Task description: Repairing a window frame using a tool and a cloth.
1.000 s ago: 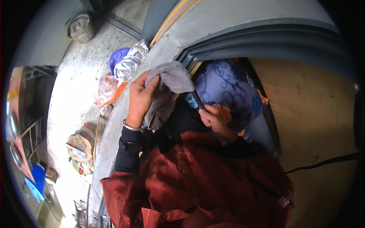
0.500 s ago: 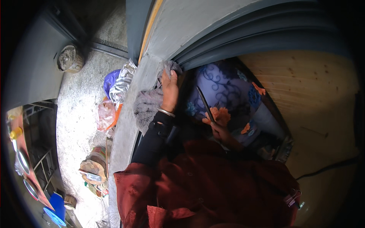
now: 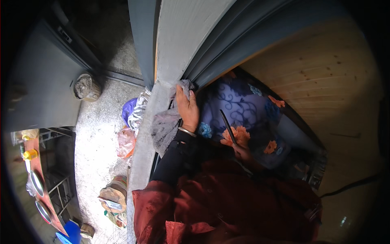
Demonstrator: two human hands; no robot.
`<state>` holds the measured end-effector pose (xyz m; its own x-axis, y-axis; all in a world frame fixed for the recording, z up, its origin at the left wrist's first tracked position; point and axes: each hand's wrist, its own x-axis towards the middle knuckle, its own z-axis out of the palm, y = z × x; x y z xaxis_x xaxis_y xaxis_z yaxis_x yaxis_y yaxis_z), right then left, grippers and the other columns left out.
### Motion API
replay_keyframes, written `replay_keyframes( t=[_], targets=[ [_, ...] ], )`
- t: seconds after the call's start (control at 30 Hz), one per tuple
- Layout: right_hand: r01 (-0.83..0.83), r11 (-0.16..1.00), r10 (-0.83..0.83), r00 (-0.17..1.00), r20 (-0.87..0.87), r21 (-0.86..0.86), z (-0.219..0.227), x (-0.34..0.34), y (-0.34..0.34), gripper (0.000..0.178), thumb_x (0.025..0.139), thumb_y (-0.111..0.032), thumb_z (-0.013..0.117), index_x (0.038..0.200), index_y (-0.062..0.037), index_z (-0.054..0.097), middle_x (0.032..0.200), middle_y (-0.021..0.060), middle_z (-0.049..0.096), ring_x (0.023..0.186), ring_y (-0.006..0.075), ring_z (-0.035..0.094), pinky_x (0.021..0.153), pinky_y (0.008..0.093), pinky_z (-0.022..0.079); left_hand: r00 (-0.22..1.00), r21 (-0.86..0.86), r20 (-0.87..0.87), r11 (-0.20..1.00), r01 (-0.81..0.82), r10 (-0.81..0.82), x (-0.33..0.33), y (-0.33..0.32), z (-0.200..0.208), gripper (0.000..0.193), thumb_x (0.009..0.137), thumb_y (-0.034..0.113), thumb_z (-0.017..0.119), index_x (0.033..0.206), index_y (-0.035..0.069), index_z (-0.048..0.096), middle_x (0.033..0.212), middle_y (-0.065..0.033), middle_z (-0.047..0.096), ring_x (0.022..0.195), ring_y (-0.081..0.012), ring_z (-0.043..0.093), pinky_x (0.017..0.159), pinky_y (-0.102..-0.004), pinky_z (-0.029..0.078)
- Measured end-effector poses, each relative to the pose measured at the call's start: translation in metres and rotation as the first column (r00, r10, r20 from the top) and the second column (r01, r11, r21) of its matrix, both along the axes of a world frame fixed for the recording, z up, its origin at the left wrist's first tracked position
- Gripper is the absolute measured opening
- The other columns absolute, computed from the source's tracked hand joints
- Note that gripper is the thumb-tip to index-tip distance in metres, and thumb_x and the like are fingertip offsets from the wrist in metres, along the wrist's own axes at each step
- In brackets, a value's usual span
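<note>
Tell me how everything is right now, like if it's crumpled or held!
Grey cloth: bunched up on the ledge
Left hand: laid on the cloth, its grip hidden
Right hand: closed around the dark stick
Dark stick: held, slanting
Bangle: worn on the left wrist
Pink bag: crumpled
Silver sheet: wrinkled
Bucket: standing, greyish stuff inside

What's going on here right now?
The person's left hand lies over a grey cloth at the pale ledge, beside the dark frame. The right hand has a dark stick in its grip, seen against the flowered fabric. The cloth's loose end drapes on the ledge.
</note>
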<state>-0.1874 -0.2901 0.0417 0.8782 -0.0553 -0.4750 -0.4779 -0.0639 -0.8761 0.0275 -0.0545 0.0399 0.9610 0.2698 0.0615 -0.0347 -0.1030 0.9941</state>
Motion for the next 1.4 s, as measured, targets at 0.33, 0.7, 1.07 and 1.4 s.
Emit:
replay_keyframes(
  t=[0.33, 0.7, 1.07, 1.4],
  targets=[
    [0.064, 0.998, -0.059, 0.948, -0.311, 0.007, 0.072, 0.010, 0.028, 0.021, 0.096, -0.027, 0.053, 0.086, -0.0085, 0.056, 0.055, -0.0039, 0.040, 0.042, 0.0052, 0.036, 0.040, 0.0203, 0.024, 0.826, 0.020, 0.563, 0.999, 0.027, -0.033, 0.032, 0.018, 0.194, 0.050, 0.096, 0.017, 0.049, 0.135, -0.010, 0.035, 0.146, -0.0293, 0.027, 0.138, -0.0420, 0.024, 0.112, -0.0410, 0.019],
    [0.134, 0.991, -0.127, 0.968, -0.217, 0.016, 0.091, -0.025, 0.012, 0.025, 0.093, -0.029, 0.060, 0.077, -0.0103, 0.054, 0.054, -0.0037, 0.043, 0.040, 0.0054, 0.037, 0.037, 0.0218, 0.027, 0.533, 0.116, 0.839, 0.993, 0.014, -0.105, 0.073, 0.037, 0.350, 0.041, 0.097, 0.027, 0.046, 0.123, -0.005, 0.051, 0.130, -0.0263, 0.049, 0.125, -0.0420, 0.042, 0.104, -0.0415, 0.034],
    [0.127, 0.981, -0.156, 0.966, -0.204, -0.149, 0.021, -0.072, -0.020, 0.040, 0.095, -0.036, 0.052, 0.064, -0.0123, 0.049, 0.051, 0.0005, 0.045, 0.042, 0.0105, 0.040, 0.041, 0.0265, 0.028, 0.977, -0.702, 0.096, 0.682, 0.202, -0.190, -0.035, 0.038, 0.094, 0.041, 0.102, 0.032, 0.038, 0.120, -0.002, 0.051, 0.109, -0.0110, 0.059, 0.098, -0.0200, 0.057, 0.089, -0.0307, 0.044],
    [0.263, 0.962, -0.272, 0.904, -0.330, -0.071, 0.028, -0.063, -0.016, 0.039, 0.094, -0.035, 0.054, 0.062, -0.0140, 0.046, 0.055, -0.0016, 0.042, 0.045, 0.0096, 0.037, 0.045, 0.0246, 0.028, 0.763, -0.806, -0.497, 0.546, -0.230, -0.413, -0.006, 0.003, -0.015, 0.043, 0.098, 0.038, 0.044, 0.121, 0.002, 0.052, 0.112, -0.0134, 0.061, 0.102, -0.0261, 0.059, 0.087, -0.0386, 0.049]
  ],
)
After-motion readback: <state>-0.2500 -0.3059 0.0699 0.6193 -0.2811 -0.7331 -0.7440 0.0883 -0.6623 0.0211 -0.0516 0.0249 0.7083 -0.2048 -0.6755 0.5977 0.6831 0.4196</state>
